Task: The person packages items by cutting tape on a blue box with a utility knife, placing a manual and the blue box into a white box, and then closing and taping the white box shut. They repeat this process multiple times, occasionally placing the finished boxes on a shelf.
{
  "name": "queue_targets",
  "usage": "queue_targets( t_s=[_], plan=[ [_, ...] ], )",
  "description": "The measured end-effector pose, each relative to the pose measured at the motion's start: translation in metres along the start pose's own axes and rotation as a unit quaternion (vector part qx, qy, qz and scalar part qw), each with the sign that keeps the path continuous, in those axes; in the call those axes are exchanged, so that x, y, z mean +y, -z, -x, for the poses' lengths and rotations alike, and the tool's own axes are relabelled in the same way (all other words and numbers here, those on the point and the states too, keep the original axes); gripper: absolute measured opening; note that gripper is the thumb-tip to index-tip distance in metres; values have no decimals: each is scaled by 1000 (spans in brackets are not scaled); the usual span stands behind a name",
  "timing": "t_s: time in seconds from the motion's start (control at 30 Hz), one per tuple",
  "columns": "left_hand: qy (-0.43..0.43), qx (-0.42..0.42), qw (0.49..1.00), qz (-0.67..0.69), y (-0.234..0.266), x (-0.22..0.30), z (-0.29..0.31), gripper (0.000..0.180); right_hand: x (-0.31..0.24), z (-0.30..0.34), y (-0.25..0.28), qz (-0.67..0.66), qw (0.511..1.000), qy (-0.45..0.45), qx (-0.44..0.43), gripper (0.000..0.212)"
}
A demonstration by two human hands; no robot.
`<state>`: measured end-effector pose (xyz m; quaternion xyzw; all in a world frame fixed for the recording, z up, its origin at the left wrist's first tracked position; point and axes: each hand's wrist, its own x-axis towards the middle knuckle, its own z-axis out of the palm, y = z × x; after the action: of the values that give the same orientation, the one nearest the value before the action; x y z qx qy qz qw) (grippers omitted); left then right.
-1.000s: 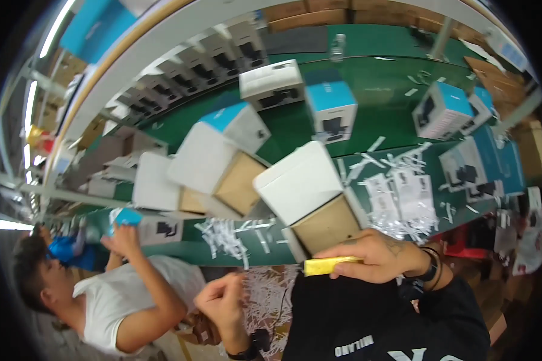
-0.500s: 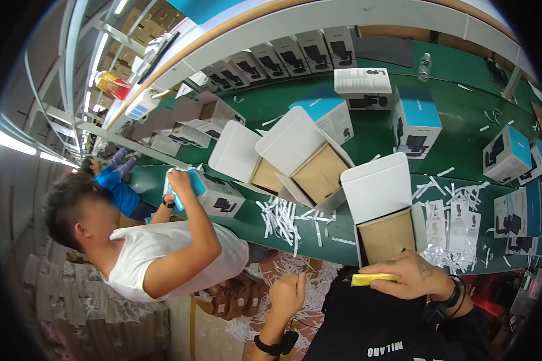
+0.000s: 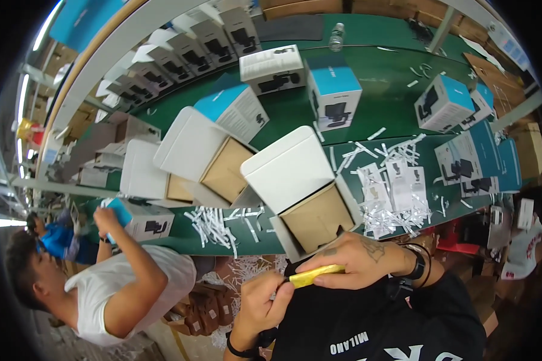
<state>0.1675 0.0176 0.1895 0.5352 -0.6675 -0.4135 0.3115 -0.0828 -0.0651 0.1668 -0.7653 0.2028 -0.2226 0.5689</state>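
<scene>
In my right hand (image 3: 358, 262) is a slim yellow tool (image 3: 317, 275), its kind not clear, held between thumb and fingers. My left hand (image 3: 262, 302) is closed at the tool's dark left end; the fingertips hide what they pinch. Just beyond my right hand stands a white box (image 3: 281, 163) with its lid up and a brown cardboard insert (image 3: 320, 219) inside. Two more open boxes, one with a raised white flap (image 3: 190, 143), stand to its left on the green table (image 3: 382, 96).
White paper strips (image 3: 214, 228) lie heaped along the near edge, with a second heap and printed leaflets (image 3: 403, 183) at right. Closed blue-and-white boxes (image 3: 334, 96) and a plastic bottle (image 3: 337, 37) stand farther back. A co-worker in a white top (image 3: 123, 289) handles a box (image 3: 144, 219) at left.
The view has swung right, so the table's contents sit farther left. My left hand has come up from its place apart and now meets the end of the yellow tool.
</scene>
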Motion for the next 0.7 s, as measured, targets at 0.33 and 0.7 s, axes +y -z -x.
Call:
queue_targets(
  t_s=[0.33, 0.7],
  plan=[
    [28, -7, 997, 65, -3, 27, 8, 28, 0, 39, 0, -89, 996, -2, -32, 21],
    [156, -126, 922, 331, 8, -16, 26, 35, 19, 105, -9, 19, 999, -19, 44, 21]
  ],
)
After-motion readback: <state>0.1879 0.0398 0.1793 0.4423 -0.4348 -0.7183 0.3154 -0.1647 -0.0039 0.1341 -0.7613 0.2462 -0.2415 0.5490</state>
